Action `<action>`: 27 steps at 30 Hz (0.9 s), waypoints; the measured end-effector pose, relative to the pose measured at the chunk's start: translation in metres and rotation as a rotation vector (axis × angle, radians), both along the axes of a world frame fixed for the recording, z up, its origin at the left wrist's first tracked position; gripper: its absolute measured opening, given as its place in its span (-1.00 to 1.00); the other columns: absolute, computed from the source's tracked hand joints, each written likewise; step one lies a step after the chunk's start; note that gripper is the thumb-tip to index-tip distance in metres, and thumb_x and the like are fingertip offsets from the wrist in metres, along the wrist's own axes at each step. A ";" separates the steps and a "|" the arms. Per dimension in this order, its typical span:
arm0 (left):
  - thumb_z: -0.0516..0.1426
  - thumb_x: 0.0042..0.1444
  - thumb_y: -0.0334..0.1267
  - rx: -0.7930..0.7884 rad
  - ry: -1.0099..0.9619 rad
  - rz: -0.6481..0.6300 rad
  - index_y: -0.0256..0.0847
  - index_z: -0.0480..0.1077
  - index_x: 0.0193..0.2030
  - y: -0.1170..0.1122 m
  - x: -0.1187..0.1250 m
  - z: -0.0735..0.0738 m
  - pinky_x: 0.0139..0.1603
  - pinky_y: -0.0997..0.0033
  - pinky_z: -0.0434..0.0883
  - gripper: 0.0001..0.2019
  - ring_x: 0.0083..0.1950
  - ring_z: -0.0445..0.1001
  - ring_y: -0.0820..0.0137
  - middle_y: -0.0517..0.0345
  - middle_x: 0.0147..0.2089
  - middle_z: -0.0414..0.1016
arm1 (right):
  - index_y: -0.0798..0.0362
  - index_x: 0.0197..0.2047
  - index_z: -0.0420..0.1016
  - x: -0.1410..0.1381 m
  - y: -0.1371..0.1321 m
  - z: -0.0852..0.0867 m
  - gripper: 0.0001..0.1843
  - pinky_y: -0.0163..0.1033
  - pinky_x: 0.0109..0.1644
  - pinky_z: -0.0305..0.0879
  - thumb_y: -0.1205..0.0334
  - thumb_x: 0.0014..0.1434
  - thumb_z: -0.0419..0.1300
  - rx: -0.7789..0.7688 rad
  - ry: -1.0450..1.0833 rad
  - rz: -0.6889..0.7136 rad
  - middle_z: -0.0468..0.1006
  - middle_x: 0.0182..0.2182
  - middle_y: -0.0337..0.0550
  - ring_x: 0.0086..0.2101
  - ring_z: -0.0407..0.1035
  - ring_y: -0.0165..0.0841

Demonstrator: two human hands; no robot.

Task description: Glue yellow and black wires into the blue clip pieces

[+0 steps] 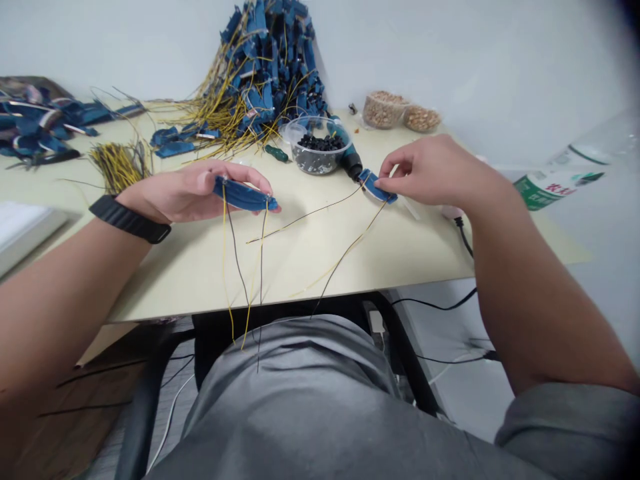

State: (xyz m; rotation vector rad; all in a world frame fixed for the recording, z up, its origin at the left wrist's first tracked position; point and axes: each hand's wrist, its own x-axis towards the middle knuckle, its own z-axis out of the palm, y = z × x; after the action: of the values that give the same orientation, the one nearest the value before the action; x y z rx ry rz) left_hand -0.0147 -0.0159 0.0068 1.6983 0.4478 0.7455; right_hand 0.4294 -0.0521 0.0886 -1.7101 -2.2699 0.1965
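Note:
My left hand (200, 190) holds a curved blue plastic piece (245, 195) above the table, the thumb at one end and the fingers behind it. Yellow and black wires hang from both ends of that piece, down toward my lap. On the right, my right hand (425, 173) pinches a second blue piece (376, 187) at the tabletop between thumb and fingertips. From this one, yellow and dark wires trail left and forward to the table's near edge. Just behind it lies a dark green tool (351, 160) with a black tip.
A clear tub (319, 160) of small black parts stands behind my hands. Beyond rises a tall pile of wired blue pieces (270, 73); more blue pieces (35, 127) lie far left, near a wire bundle (117, 165). Bags of small tan bits (385, 110) and a bottle (555, 177) are right.

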 end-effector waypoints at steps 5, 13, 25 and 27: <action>0.56 0.37 0.54 0.002 -0.016 -0.038 -0.41 0.82 0.38 -0.003 -0.001 0.003 0.29 0.25 0.68 -0.06 0.12 0.85 0.13 -0.15 0.27 0.93 | -0.10 -0.26 0.77 -0.021 -0.001 0.007 -0.75 -0.03 -0.04 0.41 0.36 0.47 0.58 -0.061 -0.074 -0.036 0.71 -0.34 -0.22 -0.30 0.57 -0.19; 0.62 0.05 0.78 0.010 -0.009 -0.133 -0.24 0.87 0.28 -0.008 0.008 0.022 0.32 0.06 0.79 0.09 0.15 0.96 -0.16 -0.37 0.15 0.94 | -0.10 -0.32 0.68 -0.084 0.023 0.026 -0.76 -0.06 -0.12 0.34 0.36 0.39 0.49 0.061 -0.062 0.143 0.73 -0.37 -0.19 -0.31 0.60 -0.16; 0.71 0.19 0.55 -0.130 -0.191 -0.363 -0.18 0.84 0.36 -0.026 -0.003 0.061 0.62 -0.08 0.73 -0.09 0.46 0.92 -0.22 -0.42 0.31 0.93 | -0.08 -0.36 0.41 -0.245 0.102 0.064 -0.68 -0.05 -0.05 0.30 0.40 0.33 0.41 0.093 -0.103 0.398 0.73 -0.25 -0.08 -0.16 0.51 -0.14; 0.76 0.17 0.45 -0.229 -0.201 -0.357 -0.15 0.87 0.36 -0.028 -0.008 0.066 0.68 -0.05 0.69 -0.14 0.50 0.90 -0.18 -0.36 0.32 0.94 | -0.08 -0.38 0.41 -0.264 0.124 0.076 -0.68 -0.04 -0.01 0.34 0.41 0.31 0.40 0.104 -0.077 0.422 0.72 -0.27 -0.07 -0.16 0.52 -0.15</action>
State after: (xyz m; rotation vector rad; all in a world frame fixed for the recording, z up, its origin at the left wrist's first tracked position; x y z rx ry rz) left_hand -0.0229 -0.0440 0.0730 1.4204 0.0810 0.5707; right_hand 0.1655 0.0721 0.1642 -1.1907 -2.6242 0.0978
